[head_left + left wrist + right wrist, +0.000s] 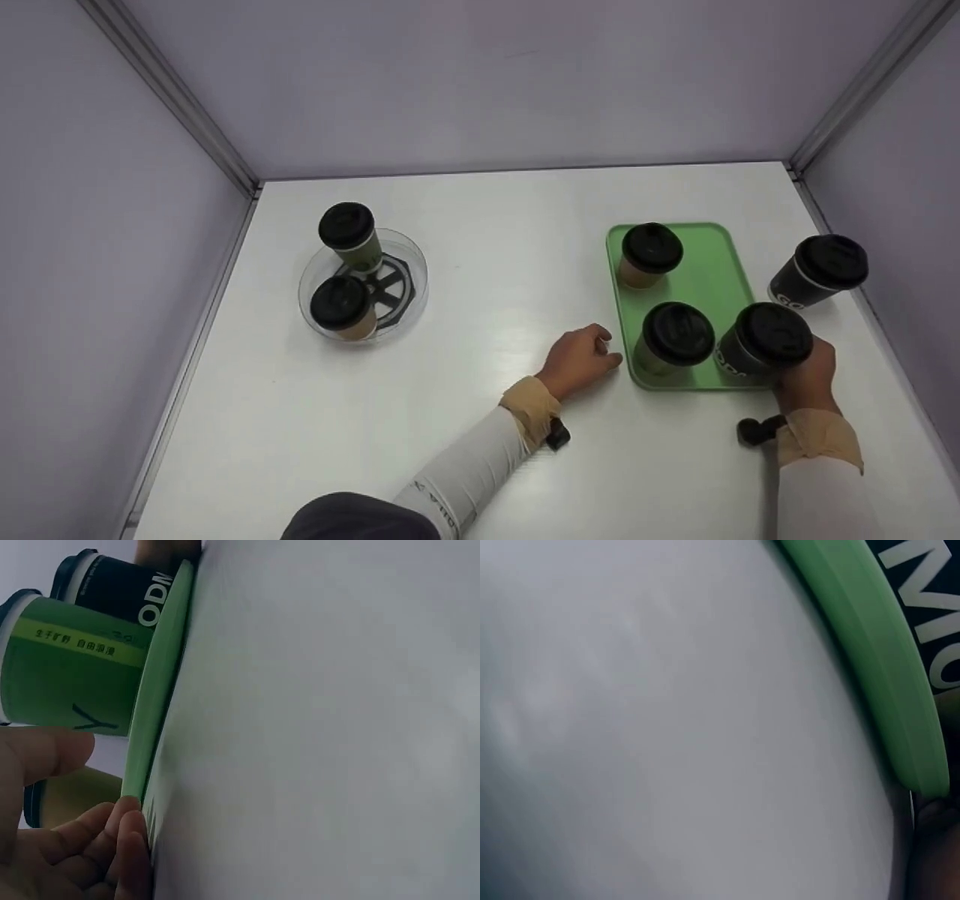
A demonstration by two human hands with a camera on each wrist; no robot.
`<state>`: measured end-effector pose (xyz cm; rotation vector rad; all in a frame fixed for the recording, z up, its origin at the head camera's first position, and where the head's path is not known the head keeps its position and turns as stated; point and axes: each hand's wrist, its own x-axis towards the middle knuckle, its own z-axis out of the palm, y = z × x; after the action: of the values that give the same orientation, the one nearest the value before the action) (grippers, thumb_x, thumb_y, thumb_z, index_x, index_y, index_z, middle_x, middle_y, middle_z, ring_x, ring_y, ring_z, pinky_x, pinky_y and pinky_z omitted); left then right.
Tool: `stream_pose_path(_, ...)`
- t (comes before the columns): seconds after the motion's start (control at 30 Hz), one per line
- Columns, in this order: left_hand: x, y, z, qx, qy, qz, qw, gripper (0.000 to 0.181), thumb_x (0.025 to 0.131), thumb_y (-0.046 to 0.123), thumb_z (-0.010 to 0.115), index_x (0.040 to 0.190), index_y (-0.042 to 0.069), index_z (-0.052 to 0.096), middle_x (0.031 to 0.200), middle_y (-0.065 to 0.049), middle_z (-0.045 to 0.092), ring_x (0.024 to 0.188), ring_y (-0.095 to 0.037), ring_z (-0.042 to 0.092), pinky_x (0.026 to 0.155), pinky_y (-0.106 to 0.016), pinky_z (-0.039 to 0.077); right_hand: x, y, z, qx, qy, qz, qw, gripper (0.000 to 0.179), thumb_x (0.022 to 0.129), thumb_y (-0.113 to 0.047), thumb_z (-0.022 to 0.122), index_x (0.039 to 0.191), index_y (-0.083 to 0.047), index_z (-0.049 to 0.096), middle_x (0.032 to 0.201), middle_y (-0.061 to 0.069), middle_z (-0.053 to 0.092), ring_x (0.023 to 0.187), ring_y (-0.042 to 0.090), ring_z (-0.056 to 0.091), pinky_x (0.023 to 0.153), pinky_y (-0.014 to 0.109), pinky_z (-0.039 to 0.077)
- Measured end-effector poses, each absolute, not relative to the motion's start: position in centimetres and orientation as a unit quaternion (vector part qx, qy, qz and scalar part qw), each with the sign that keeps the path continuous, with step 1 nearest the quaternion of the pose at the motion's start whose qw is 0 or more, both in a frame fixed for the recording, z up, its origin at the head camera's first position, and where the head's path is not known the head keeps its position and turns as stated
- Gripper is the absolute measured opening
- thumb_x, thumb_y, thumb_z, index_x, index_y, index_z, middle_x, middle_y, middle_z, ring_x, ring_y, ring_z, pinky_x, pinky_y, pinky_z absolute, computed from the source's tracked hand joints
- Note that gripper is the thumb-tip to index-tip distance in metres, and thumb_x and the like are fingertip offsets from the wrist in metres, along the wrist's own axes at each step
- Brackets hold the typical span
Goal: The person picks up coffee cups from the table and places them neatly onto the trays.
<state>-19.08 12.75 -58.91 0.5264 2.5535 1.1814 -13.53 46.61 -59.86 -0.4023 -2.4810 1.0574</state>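
Observation:
My left hand is beside the left edge of the green tray. In the left wrist view its thumb stands apart from the loosely bent fingers, which are right at the tray's rim. At the tray's near right corner is my right hand, its fingers mostly hidden behind a dark lidded paper cup; whether they grip the rim or the cup I cannot tell. Also on the tray are a green lidded cup near the front and a brown lidded cup near the back left.
Right of the tray stands another dark lidded cup, near the side wall. On the table's left, a clear round dish holds a green cup and a brown cup, both lidded in black. A wall closes off the back.

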Motion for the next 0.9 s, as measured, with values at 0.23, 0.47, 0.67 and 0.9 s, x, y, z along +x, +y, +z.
stream_pose_path(0.23,-20.0,14.3,-58.7,0.164,0.919,0.333,0.130,0.034,0.089,0.036,0.065,0.116,0.016,0.069,0.089,0.011,0.070,0.081,-0.005,0.063,0.068,-0.024,0.048,-13.8,46.8,-60.4,-0.069,-0.922,0.295,0.240,0.017,0.074,0.021,0.053,0.071,0.006,0.059,0.069,0.019,0.061,0.061,0.007,0.047,0.059,0.020,0.035)
stream_pose_path(0.47,-22.3,14.7,-58.0,0.132,0.843,0.454,0.256,0.032,0.095,0.031,0.061,0.120,0.011,0.061,0.079,-0.001,0.071,0.067,-0.014,0.068,0.063,-0.027,0.054,-14.5,46.9,-60.1,-0.118,-0.913,0.329,0.210,0.014,0.077,0.016,0.055,0.072,0.005,0.060,0.069,0.015,0.060,0.060,0.003,0.042,0.060,0.017,0.034)
stream_pose_path(0.67,-22.9,14.9,-57.7,0.091,0.791,0.516,0.316,0.019,0.097,0.022,0.060,0.110,0.010,0.053,0.068,-0.009,0.068,0.054,-0.020,0.066,0.048,-0.030,0.053,-14.7,46.7,-60.0,-0.156,-0.888,0.391,0.183,0.012,0.086,0.008,0.058,0.075,0.005,0.061,0.066,-0.005,0.056,0.062,0.004,0.044,0.062,0.016,0.036)
stream_pose_path(0.9,-22.9,15.3,-57.7,0.080,0.803,0.502,0.311,0.016,0.097,0.017,0.057,0.110,0.009,0.052,0.066,-0.007,0.068,0.052,-0.018,0.065,0.046,-0.028,0.052,-15.1,46.9,-59.5,-0.126,-0.907,0.363,0.173,0.010,0.081,0.013,0.056,0.074,0.006,0.060,0.067,0.004,0.059,0.063,0.008,0.046,0.061,0.017,0.036)
